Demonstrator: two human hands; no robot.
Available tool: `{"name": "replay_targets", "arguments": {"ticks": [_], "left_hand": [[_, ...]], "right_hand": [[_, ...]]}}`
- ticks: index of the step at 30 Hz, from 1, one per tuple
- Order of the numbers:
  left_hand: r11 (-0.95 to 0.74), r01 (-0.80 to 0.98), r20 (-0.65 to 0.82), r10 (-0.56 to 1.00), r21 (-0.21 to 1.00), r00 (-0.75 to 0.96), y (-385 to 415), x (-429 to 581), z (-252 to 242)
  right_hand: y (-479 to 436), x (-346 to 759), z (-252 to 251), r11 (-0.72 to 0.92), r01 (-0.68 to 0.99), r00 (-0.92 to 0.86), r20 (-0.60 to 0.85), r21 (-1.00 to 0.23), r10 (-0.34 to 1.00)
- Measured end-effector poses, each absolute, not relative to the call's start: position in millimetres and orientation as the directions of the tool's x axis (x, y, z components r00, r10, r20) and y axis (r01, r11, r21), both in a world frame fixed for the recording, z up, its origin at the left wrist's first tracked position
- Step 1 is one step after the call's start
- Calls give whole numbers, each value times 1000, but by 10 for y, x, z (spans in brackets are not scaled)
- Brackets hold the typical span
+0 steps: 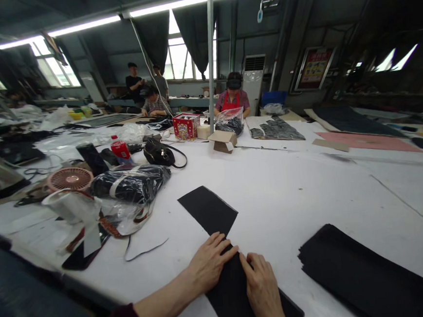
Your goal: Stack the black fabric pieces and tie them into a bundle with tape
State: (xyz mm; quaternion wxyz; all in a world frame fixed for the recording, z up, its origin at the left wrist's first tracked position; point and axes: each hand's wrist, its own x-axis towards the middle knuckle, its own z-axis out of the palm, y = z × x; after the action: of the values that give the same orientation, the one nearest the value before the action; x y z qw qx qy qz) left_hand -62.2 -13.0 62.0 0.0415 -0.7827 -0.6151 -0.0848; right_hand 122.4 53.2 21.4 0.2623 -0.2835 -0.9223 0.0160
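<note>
Black fabric (pixel 231 293) lies on the white table right in front of me. My left hand (pixel 209 262) rests flat on its far part, with the fingers stretched out. Close beside it, my right hand (pixel 262 284) has its fingers bent together at the fabric's right edge, and it seems to grip that edge; the fingertips are partly hidden. Beyond my left fingertips, a black rectangular piece (pixel 208 208) lies at an angle. I cannot tell whether it joins the fabric under my hands. A stack of black fabric pieces (pixel 370 273) lies to the right.
At the left stand a pink fan (pixel 70 179), a plastic-wrapped black bundle (pixel 136 181), a clear mug-like container (pixel 68 204), a phone (pixel 85 251) and a black handbag (pixel 158 153). A red box (pixel 186 126), a small carton (pixel 223 140) and a pole (pixel 211 56) are farther back. Several people work beyond.
</note>
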Motion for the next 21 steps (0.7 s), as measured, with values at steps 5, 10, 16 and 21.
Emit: {"name": "replay_targets", "arguments": {"ticks": [5,10,16,21], "left_hand": [[-257,966,169,953,19,250,-135,-589,662],[-314,949,144,939,-8,312,-107,-529,659],[-311,949,138,939,-44,314,-110,-433,629],[-350,934,131,925,-73,357,-96,-375,669]], "right_hand": [[511,1300,225,833,522,-708,451,-185,544],[490,1384,223,829,526,-702,452,-192,550],[471,1518,240,825,529,-683,478,-199,553],[462,1638,255,818,529,-674,475,-224,566]]}}
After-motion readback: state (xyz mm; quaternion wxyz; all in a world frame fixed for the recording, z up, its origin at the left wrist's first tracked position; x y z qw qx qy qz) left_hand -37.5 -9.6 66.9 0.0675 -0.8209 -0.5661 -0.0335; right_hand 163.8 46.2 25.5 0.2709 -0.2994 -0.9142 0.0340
